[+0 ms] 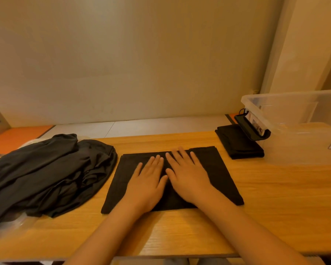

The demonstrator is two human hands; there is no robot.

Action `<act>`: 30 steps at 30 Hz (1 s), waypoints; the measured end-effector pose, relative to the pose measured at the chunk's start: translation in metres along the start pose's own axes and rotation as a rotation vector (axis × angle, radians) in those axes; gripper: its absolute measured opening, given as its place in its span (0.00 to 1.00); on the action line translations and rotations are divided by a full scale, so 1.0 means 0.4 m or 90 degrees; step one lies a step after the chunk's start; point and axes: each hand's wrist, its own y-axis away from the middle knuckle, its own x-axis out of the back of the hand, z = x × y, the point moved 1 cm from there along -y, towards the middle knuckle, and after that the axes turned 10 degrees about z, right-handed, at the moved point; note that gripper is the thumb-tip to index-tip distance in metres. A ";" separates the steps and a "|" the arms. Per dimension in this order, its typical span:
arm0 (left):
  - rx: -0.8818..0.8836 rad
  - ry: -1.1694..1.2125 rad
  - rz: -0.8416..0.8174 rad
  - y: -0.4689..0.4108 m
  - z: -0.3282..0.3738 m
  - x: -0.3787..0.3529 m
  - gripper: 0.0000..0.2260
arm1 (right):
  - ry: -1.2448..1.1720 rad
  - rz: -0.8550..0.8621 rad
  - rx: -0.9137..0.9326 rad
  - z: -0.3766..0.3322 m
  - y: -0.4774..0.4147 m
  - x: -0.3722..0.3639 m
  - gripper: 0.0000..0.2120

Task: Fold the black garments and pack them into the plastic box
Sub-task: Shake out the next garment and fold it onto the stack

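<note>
Fingers (158, 161) straight, left hand (147, 181) and right hand (188, 178) press a folded garment (219, 174) near the plastic box (298, 144).

Warm dim light, soft blur, wide-angle distortion

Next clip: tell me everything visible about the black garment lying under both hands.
The black garment is matte, soft-looking fabric folded into a flat, roughly rectangular panel with straight edges. A layered edge shows near its far right corner. It lies flat mid-way along the wooden table, just right of the loose black pile and left of a smaller folded piece. The left hand and right hand press on it side by side, palms down, fingers straight.
</note>
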 end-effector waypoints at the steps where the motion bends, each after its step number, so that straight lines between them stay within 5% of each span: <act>1: -0.013 0.006 -0.022 0.018 0.016 -0.013 0.24 | -0.001 -0.023 0.023 -0.027 0.017 -0.011 0.25; 6: -0.009 -0.007 -0.035 0.076 -0.057 -0.020 0.26 | -0.008 -0.093 -0.021 0.038 0.080 -0.031 0.26; 10: 0.017 -0.031 -0.017 0.131 -0.140 0.007 0.41 | 0.016 -0.087 -0.098 0.142 0.143 -0.004 0.27; 14: 0.083 0.002 -0.010 0.155 -0.183 0.031 0.25 | 0.011 -0.086 -0.170 0.195 0.189 0.019 0.27; 19: 0.099 0.041 0.096 0.216 -0.076 0.047 0.27 | -0.004 0.001 -0.139 0.156 0.202 0.045 0.27; 23: 0.112 0.044 0.007 0.251 0.040 0.020 0.27 | -0.046 -0.068 -0.098 0.154 0.197 0.042 0.26; 26: 0.072 0.003 -0.016 0.237 0.021 0.006 0.38 | -0.035 -0.083 -0.135 0.167 0.236 0.052 0.26; 30: 0.007 0.075 0.008 0.149 -0.060 0.027 0.20 | 0.033 -0.088 -0.177 0.083 0.313 0.102 0.29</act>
